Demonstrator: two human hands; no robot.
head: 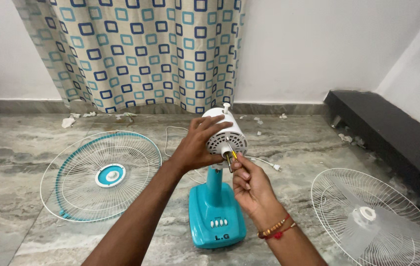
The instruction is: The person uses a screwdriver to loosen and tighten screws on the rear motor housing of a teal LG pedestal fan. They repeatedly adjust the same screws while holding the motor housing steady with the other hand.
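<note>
Floor of grey marbled stone serves as my work area, parts spread apart. Front grille of white wire with teal rim and hub lies flat at left; rear white wire grille with translucent blade flat at right, clear of work. Teal plastic fan base with button row stands upright between them. White round motor housing on top: my left hand clasps it, likely to steady it. My right hand pinches small yellow-handled screwdriver at housing face.

I've got one view only, from the head camera, looking forward and down over my forearms at the marble floor, close above the fan motor housing. The curtain and wall sit straight ahead, farther off.
</note>
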